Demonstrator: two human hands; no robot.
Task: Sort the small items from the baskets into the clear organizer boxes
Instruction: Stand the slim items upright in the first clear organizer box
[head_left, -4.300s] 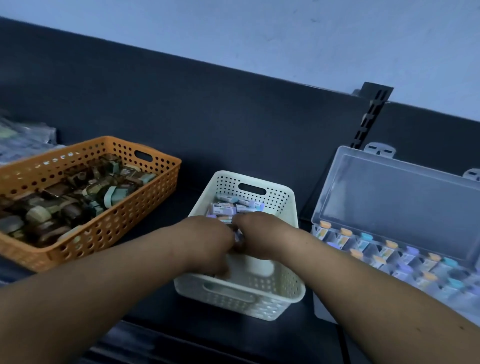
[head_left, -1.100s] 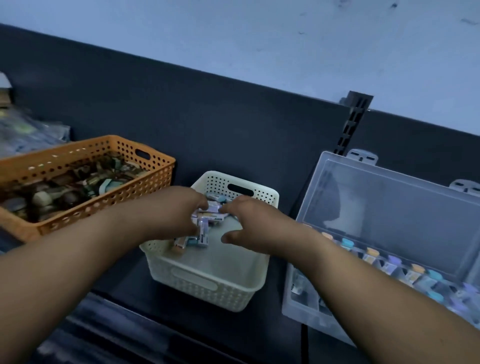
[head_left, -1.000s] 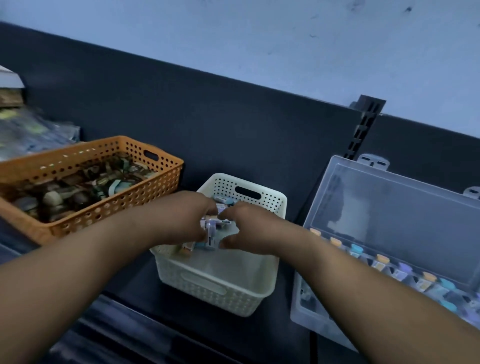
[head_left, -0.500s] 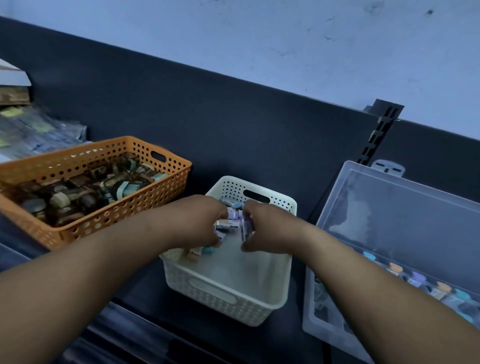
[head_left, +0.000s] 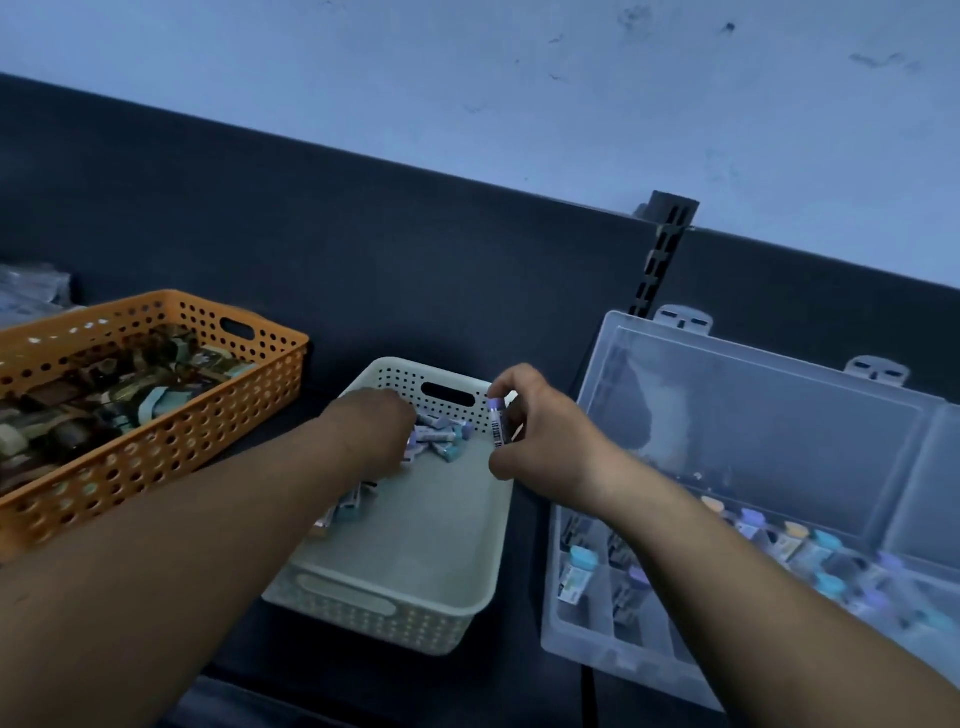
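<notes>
The purple-capped vial (head_left: 497, 423) stands upright, pinched between thumb and fingertips of the right hand (head_left: 543, 434). Just beside it, the left hand (head_left: 371, 431) lies on the pile of vials (head_left: 440, 439) in the white basket (head_left: 363, 618); its fingers are hidden, so I cannot tell if they grip any. The vial looks light, stiff and smooth, best held by the labelled barrel. Half a second ago the hands met over the pile; now they are apart, the right nearer the clear organizer box (head_left: 576, 644).

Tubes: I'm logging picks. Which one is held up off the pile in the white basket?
The purple-capped, barcoded tube, pinched upright in the right hand; the rest lie heaped in the basket by the left hand.
</notes>
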